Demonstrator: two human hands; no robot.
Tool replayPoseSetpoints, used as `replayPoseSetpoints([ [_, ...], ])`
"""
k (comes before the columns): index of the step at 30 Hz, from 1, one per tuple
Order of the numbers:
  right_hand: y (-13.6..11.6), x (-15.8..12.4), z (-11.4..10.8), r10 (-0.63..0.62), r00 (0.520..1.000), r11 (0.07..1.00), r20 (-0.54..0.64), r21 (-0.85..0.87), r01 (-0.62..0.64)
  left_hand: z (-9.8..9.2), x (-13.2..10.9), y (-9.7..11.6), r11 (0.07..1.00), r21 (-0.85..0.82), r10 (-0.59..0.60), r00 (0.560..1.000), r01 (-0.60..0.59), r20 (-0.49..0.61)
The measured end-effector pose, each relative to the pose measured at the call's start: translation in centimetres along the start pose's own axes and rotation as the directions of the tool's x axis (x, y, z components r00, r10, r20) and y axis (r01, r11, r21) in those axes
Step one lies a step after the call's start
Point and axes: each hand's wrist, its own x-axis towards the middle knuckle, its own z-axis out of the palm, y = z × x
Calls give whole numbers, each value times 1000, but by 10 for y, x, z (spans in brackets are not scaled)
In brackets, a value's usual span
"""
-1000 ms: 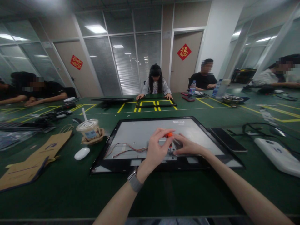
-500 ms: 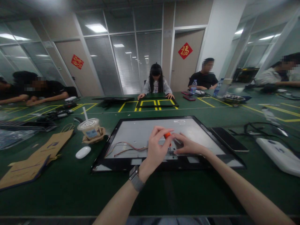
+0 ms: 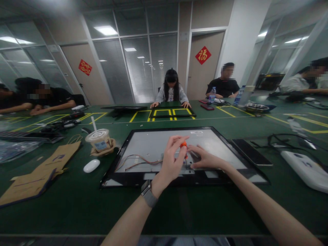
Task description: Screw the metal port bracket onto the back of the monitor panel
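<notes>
An orange-handled screwdriver [image 3: 183, 145] stands nearly upright in the grip of my left hand [image 3: 173, 159], its shaft pointing down at the panel. My left wrist wears a watch. Close by on the right, my right hand [image 3: 206, 159] curls its thumb and fingers round a small dark part beside the screwdriver tip; what it is I cannot make out. Under both hands lies a flat display panel [image 3: 138, 138], grey back upward with a black frame. Thin coloured wires [image 3: 138, 158] run across its left side. The screw point is too small to tell.
Left of the panel are a drink cup [image 3: 100, 140], a white oval case [image 3: 91, 166] and a paper bag [image 3: 51, 164]. On the right lie a phone [image 3: 251, 152], a white device [image 3: 304, 167] and black cables. Across the table a person holds a black frame [image 3: 173, 116].
My left fingers have shifted slightly round the screwdriver handle, uncovering more of it. The right hand stays almost where it was, beside the tip.
</notes>
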Motion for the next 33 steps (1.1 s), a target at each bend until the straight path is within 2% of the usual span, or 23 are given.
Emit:
replayPoseSetpoints([
  [2, 0, 0, 0, 4, 1000, 1000, 4, 2, -4, -1, 1, 0, 1000, -25, -9, 1000, 9, 16],
  [8, 3, 1, 2, -6, 1000, 1000, -5, 2, 6, -1, 1, -5, 1000, 22, 6, 999, -5, -53],
  [14, 3, 1, 1, -6, 1000, 1000, 2, -4, 6, 0, 0, -3, 1000, -12, -22, 999, 22, 28],
  [20, 5, 1, 2, -8, 1000, 1000, -2, -7, 8, 1, 0, -5, 999, 37, 18, 998, -16, -57],
  [27, -1, 0, 0, 0, 1000, 1000, 5, -3, 0, 0, -3, -6, 998, -36, -53, 998, 55, 42],
  [30, -2, -1, 0, -1, 1000, 1000, -1, 1, 1, 1, -2, -6, 998, -63, -30, 999, 32, 25],
  [33, -2, -1, 0, -3, 1000, 1000, 2, 6, 3, 1, -1, -5, 1000, -12, 12, 1000, -12, -27],
])
